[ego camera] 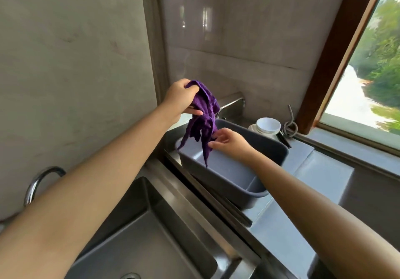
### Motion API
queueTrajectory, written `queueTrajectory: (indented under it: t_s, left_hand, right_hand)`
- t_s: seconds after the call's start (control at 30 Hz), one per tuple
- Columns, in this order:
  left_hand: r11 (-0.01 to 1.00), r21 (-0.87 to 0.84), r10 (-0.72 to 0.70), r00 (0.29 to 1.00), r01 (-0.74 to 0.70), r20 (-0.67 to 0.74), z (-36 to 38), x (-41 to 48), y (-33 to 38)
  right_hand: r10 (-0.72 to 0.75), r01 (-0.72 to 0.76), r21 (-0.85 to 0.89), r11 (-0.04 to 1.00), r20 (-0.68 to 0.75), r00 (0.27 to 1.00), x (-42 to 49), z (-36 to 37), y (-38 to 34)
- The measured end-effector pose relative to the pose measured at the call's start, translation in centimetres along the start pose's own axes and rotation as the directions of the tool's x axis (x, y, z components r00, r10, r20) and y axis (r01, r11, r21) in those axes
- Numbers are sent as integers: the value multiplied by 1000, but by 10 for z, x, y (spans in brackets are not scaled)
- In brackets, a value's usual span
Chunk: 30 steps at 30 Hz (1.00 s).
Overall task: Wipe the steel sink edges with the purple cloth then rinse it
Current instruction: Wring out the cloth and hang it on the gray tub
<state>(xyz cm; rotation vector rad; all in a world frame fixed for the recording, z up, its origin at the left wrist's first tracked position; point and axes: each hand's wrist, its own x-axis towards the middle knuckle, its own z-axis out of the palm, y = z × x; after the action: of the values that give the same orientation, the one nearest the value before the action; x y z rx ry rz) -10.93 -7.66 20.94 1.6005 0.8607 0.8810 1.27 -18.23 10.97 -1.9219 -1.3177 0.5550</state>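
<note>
purple cloth [204, 114] — both hands' grip

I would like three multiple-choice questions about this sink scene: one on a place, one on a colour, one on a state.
1. The cloth hangs over:
A. the grey plastic tub
B. the window sill
C. the floor

2. The bowl beside the tub is:
A. red
B. white
C. black

3. The left hand:
A. lies flat on the steel sink
B. grips the cloth's top
C. turns the tap

Answers: 1 A, its loose ends dangle above the tub. 2 B, it is plainly white. 3 B, fingers are closed on the bunched top while the right hand pinches a lower end.
</note>
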Motion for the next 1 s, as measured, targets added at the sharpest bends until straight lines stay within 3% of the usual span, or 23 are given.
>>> queueTrajectory:
  t_s: [0.07,0.13,0.23,0.4,0.53,0.6,0.67,0.73,0.83,0.9,1.0]
  left_hand:
    - [999,-49,2,1000,-1,19,5,-1,4]
    - [993,-114,-15,1000,18,28,11,-1,9]
    - [987,-156,-34,999,32,-15,18,5,16]
    - [970,-200,-158,982,135,-100,17,32,2]
    - [938,-211,-264,961,276,83,37,50,-28]
    - [944,-19,-326,938,331,118,55,56,-41]
    - [862,403,-371,924,307,92,74,59,-45]
    - [795,541,-367,928,275,67,92,60,-42]
    - [936,232,-304,940,264,158,115,62,-41]
    - [973,76,-228,951,217,207,128,61,-48]
    - [985,65,-165,981,160,101,146,61,-64]
  right_hand:
    - [-14,13,-51,999,-24,1000,6,-6,6]
    - [-42,47,-114,992,43,998,8,-11,10]
    - [-77,86,-68,994,130,989,7,-15,18]
    - [-200,183,-95,978,-226,953,26,-62,24]
    - [-234,230,-47,972,-123,964,61,-110,-3]
    - [-211,204,-137,969,-42,977,77,-120,-14]
    - [-157,154,-177,972,-1,988,94,-129,-19]
    - [-105,105,-201,974,7,994,110,-136,-20]
    - [-64,64,-179,982,7,998,129,-140,-22]
    - [-62,60,-154,986,-13,998,139,-141,-25]
    - [-101,98,-108,989,-20,995,151,-145,-26]
